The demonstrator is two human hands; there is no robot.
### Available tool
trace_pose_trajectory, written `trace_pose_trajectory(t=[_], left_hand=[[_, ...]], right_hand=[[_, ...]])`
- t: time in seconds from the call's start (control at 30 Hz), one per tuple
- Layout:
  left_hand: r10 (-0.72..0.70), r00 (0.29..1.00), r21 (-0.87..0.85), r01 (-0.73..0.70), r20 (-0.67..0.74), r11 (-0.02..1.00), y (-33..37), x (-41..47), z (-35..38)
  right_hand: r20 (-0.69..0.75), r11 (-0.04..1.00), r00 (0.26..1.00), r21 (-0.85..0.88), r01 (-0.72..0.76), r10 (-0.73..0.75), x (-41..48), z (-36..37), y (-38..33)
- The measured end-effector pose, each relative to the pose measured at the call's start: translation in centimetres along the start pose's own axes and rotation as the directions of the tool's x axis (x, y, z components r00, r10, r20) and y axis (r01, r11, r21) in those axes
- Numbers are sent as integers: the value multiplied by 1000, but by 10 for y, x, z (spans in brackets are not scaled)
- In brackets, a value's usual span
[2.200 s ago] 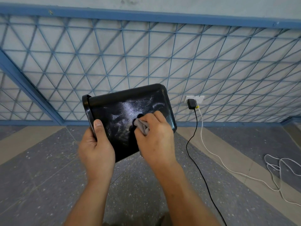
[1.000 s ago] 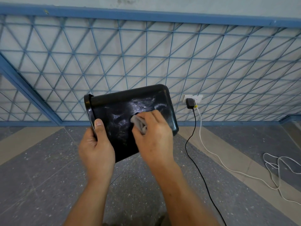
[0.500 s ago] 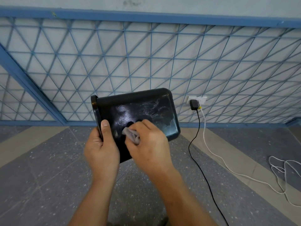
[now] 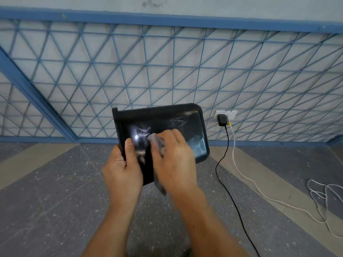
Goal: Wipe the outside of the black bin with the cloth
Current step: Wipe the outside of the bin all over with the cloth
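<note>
The left hand [image 4: 121, 173] forms a closed grip on the rim edge of the glossy black rectangular plastic bin [image 4: 178, 119], thumb lying flat on the outer wall and the remaining fingers hidden behind the rim. The right hand [image 4: 173, 162] forms a closed grip on the small grey cloth [image 4: 156, 143], fingers curled over it and pressing it against the bin's outer wall; a loose tail of the cloth hangs below the palm. The bin is held in the air above the floor, turned on its side, with the rim to the left and the rounded base to the right. Its shiny wall shows a bright reflection near the left thumb and pale streaks toward the base. Below lies a grey speckled floor [image 4: 55, 210] with tan bands. Behind stands a blue metal lattice grille [image 4: 167, 71] against a pale wall. To the right, a black plug adapter [image 4: 221, 120] sits in a white wall socket [image 4: 232, 114], with a black cable [image 4: 228, 190] and a white cable [image 4: 259, 188] running across the floor.
</note>
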State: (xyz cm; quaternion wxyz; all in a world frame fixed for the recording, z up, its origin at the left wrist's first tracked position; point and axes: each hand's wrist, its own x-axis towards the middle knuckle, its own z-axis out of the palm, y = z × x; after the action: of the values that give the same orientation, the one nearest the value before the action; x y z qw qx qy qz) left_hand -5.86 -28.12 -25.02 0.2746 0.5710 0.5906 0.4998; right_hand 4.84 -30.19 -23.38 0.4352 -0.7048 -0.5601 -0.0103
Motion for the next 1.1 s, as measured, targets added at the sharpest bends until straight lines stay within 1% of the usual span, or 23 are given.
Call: trace_pose_trajectory(t=[0.07,0.13,0.17,0.27,0.33,0.4,0.47,0.53,0.57,0.63,0.7,0.8,0.87,0.9,1.0,1.1], left_hand=[[-2,1000,1,2,20,1000,0,-1,0],[25,999,9,-25,44,1000,1,-4,1],[49,997,11,-50,57,999,2,-5,1],[118,988,-16,-117,102,993,4,-10,2],[143,984,-31,-140,108,990,6,-12,5],[157,983,-23,-155,98,988,7,-13,7],[152,984,-1,-152,88,988,5,-11,9],[129,989,14,-130,70,991,2,-9,8],[118,991,14,-119,62,993,1,-7,8],[127,991,29,-129,47,991,-1,-5,5],[127,991,40,-129,39,991,-1,-4,2],[100,994,32,-101,44,994,0,-4,-3],[108,992,18,-109,58,994,2,-3,-4],[119,991,15,-121,66,993,3,-3,-5],[167,982,42,-171,91,984,3,-3,-2],[220,971,108,-230,91,967,2,-4,1]], right_hand=[[-41,993,993,-38,-114,113,8,-9,21],[-67,960,961,-71,-272,268,15,-21,47],[-89,941,942,-78,-330,323,17,-25,57],[-115,904,906,-97,-417,406,18,-32,62],[-96,914,920,-111,-390,381,18,-30,49],[-48,949,957,-120,-291,287,15,-23,27],[45,976,979,-97,-194,199,9,-14,4],[138,989,981,-81,-125,135,4,-7,-14],[163,991,980,-85,-102,115,4,-5,-16],[151,988,979,-89,-126,138,7,-5,-9],[113,970,966,-97,-223,233,13,-10,11],[31,920,925,-117,-373,379,17,-21,46],[-11,893,898,-109,-438,439,17,-27,59],[-25,888,894,-105,-448,447,17,-28,62],[-54,913,917,-80,-399,396,17,-26,53],[-16,964,967,-78,-254,253,14,-15,24]])
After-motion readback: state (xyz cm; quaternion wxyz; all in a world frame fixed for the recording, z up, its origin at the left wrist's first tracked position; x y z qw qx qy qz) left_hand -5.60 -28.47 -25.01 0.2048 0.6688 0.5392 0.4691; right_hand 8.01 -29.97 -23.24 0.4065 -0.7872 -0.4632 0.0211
